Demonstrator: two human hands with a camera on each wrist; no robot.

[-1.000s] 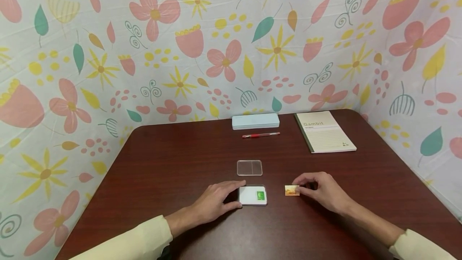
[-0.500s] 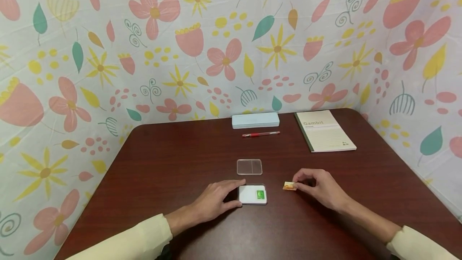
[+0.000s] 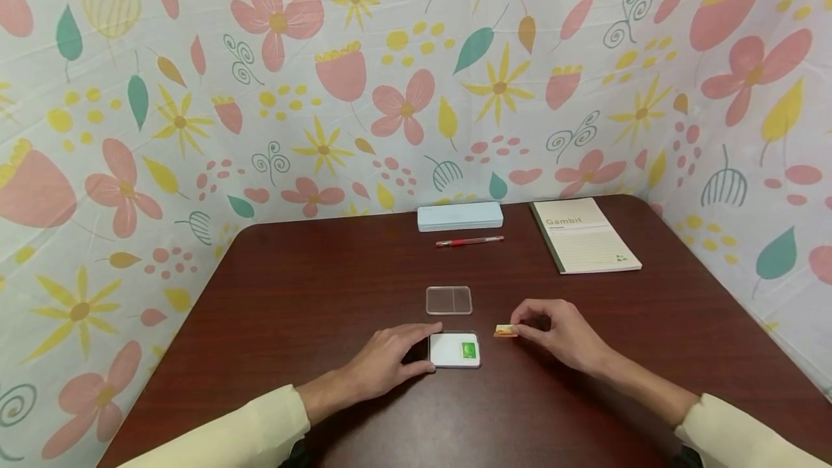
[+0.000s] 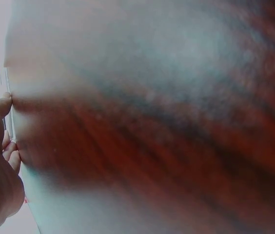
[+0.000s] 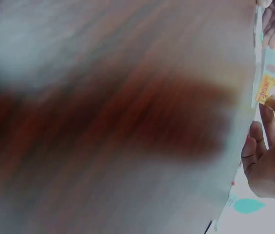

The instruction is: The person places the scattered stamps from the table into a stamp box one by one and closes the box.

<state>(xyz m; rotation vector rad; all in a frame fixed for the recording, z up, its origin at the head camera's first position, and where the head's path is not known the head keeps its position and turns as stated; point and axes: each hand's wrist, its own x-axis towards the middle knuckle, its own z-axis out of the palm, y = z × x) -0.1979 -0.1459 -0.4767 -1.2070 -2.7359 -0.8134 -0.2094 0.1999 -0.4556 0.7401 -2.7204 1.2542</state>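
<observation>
Shifted leftward since the earlier frame: orange-and-cream slip (image 3: pixel 504 331), pinched by right hand (image 3: pixel 564 332), long axis sideways, just right of white-lined case (image 3: pixel 445 350), left hand (image 3: pixel 385 360) gripping its far end.

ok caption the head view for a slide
Left hand grips a white-lined case with a small green card; right hand pinches a small orange card.

Case (image 3: pixel 445 351): rectangular, clear-rimmed, white inside, lying flat, held across its left end by the left hand (image 3: pixel 386 363). Green piece (image 3: pixel 469 350): small, rectangular, flat on the case's right half. Orange-and-yellow piece (image 3: pixel 503 331): small, rectangular, pinched at its edge by the right hand (image 3: pixel 564 334), near the case's right side, not touching it.
</observation>
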